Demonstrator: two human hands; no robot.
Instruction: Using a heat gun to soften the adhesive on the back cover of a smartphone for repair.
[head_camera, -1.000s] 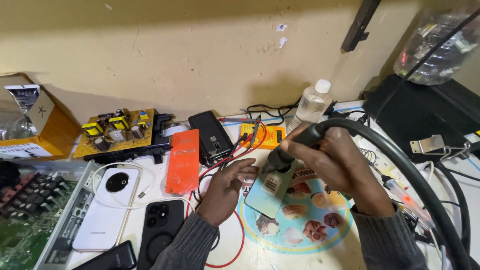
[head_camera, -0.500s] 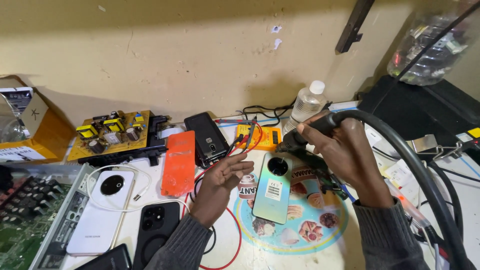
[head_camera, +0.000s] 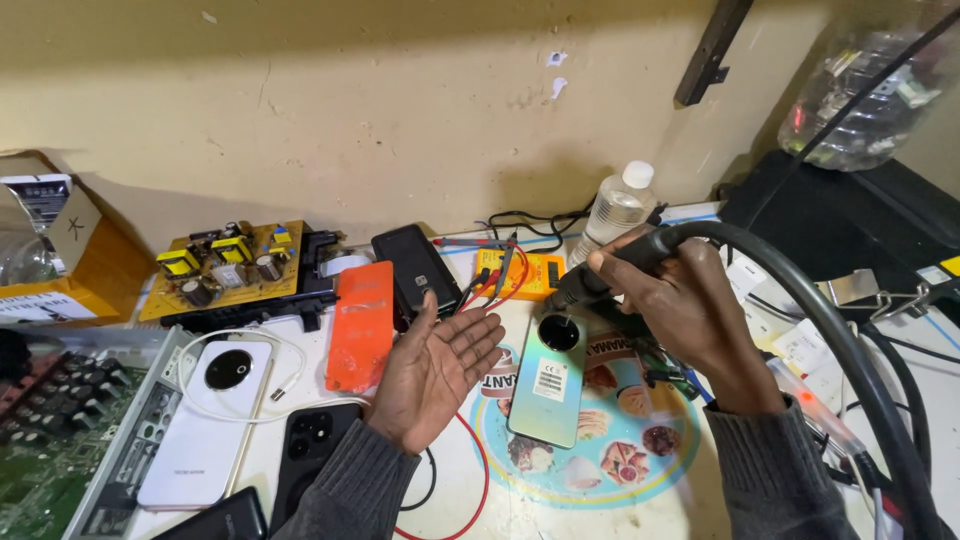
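**Hot-air nozzle over a phone, bare palm close by**

The right hand (head_camera: 690, 310) was closed around the black handle of a hot-air tool (head_camera: 610, 268), its nozzle aimed down at the camera end of a pale green phone (head_camera: 548, 378) lying back-up on a round printed mat (head_camera: 640, 450) on the counter (head_camera: 500, 500). The left hand (head_camera: 435, 370) lay open, palm up and empty, just beside the phone.

Judging from this, heat held too long in 1 spot could warp the phone's back or lens, and the bare palm sat near enough to be scorched. The thick black hose (head_camera: 850, 340) looped over cluttered tools, so a tug could drag the nozzle off line. A plastic bottle (head_camera: 618, 205) stood near the nozzle and could soften or tip.

A small white rectangular label sat mid-back on the phone. At far left stood an orange cardboard box (head_camera: 70, 280) with a white strip label on its front and what seemed a white-and-black carton (head_camera: 50, 205) on top.
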